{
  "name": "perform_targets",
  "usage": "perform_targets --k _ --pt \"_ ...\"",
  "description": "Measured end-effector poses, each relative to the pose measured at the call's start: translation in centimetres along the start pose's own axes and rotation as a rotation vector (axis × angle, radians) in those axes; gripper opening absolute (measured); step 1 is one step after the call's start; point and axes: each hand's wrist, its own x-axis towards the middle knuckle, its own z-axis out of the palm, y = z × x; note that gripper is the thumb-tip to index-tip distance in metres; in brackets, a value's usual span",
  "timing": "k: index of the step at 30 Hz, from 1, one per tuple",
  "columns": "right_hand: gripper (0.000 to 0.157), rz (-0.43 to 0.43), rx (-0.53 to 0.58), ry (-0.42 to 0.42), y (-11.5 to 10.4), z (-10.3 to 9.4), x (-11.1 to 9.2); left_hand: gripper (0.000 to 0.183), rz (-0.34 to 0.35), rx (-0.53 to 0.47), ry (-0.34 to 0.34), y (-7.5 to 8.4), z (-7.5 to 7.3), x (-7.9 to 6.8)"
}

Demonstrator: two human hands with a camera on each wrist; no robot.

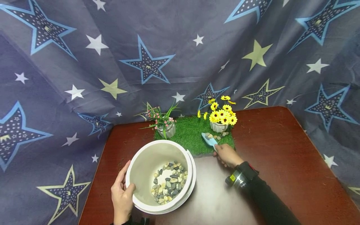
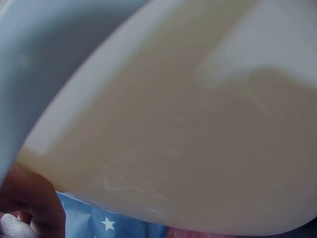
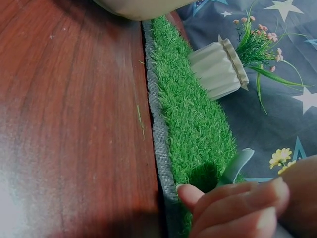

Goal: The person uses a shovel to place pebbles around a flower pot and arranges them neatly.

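Note:
My left hand (image 1: 122,190) grips the rim of a white bucket (image 1: 140,156), thumb over the edge and fingers along the outside. The bucket tilts toward me, and grey and cream pebbles (image 1: 170,184) lie on its bottom. My right hand (image 1: 227,155) holds a small light-blue shovel (image 1: 209,140) by its handle. The shovel's blade is over the green turf mat (image 1: 194,128), at the left end of several pebbles (image 1: 219,137) lying there. In the right wrist view, curled fingers (image 3: 237,208) hide most of the shovel (image 3: 240,163).
A white pot of yellow flowers (image 1: 218,126) stands on the mat behind the loose pebbles. Another white pot with pink flowers (image 1: 167,130) stands at the mat's left end. The reddish-brown table (image 1: 281,156) meets a star-patterned cloth (image 1: 180,47) at the back.

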Motion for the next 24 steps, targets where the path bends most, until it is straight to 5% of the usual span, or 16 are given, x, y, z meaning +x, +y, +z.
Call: perform_targets --k 9,18,24 --pt "0.048 -0.015 -0.035 0.0 -0.44 -0.02 -0.35 0.081 0.006 -0.025 -0.007 -0.19 -0.09 -0.01" --pt "0.047 -0.07 -0.332 0.083 -0.65 0.52 -0.74 0.081 0.011 -0.026 -0.015 -0.07 -0.15 0.0" --pt "0.047 -0.068 -0.355 0.084 -0.91 0.85 -0.7 0.081 0.007 -0.043 -0.015 -0.04 -0.16 0.0"
